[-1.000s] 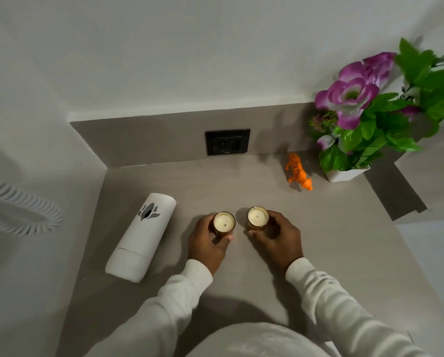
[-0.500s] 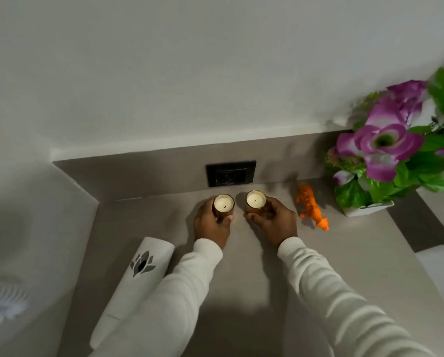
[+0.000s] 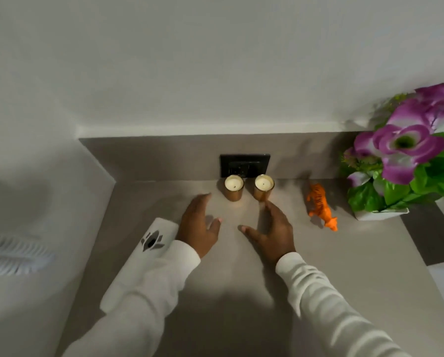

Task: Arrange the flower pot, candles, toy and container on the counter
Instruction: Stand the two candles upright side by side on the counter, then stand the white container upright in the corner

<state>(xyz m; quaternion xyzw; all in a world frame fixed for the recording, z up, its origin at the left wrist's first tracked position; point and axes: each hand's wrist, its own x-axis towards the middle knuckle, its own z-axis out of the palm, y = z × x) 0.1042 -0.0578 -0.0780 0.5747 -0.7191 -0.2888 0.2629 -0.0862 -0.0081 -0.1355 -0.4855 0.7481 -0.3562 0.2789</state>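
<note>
Fingers of left hand (image 3: 199, 228) and right hand (image 3: 273, 231): spread, empty, near two upright candles (image 3: 233, 188) (image 3: 263, 186) at back wall. Container (image 3: 138, 264): lying, long axis diagonal. Toy (image 3: 321, 206): head toward viewer. Flower pot (image 3: 380, 213): right corner. Bench (image 3: 331, 266): bare front right.

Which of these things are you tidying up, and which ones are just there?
Being tidied:
left candle
right candle
orange toy tiger
flower pot
white container, lying on its side

Just there:
black wall socket
white coiled cord

Both hands, left and right, are empty.
</note>
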